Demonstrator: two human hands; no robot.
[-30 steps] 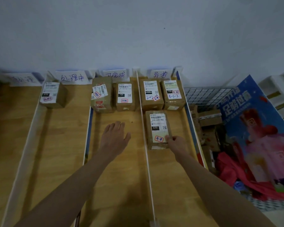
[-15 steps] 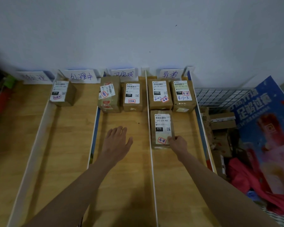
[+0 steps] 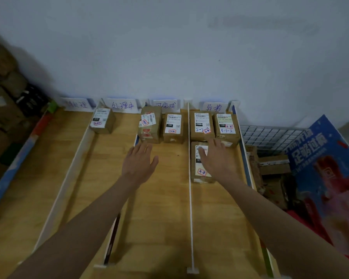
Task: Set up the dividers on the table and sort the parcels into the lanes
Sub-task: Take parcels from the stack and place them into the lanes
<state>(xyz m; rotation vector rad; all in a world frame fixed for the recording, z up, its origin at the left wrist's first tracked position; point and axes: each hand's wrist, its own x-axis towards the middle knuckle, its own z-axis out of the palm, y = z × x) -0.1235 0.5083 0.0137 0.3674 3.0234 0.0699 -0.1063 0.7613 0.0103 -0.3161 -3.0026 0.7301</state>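
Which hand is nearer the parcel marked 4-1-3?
Right. The right hand has fingertips at the 4-1-3 parcel's near edge; the left hand is open, one lane over.

Parcels (image 3: 201, 125) — brown cardboard with white labels bearing black print and red-outlined stickers. Table (image 3: 159, 208): light wood grain. Dividers (image 3: 190, 198) — white; poster (image 3: 330, 178): blue with red figures.

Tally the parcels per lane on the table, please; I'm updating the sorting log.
Far-left lane: 0
Second lane: 1, a parcel
Third lane: 2, parcels and
Right lane: 3, parcels and
Total: 6
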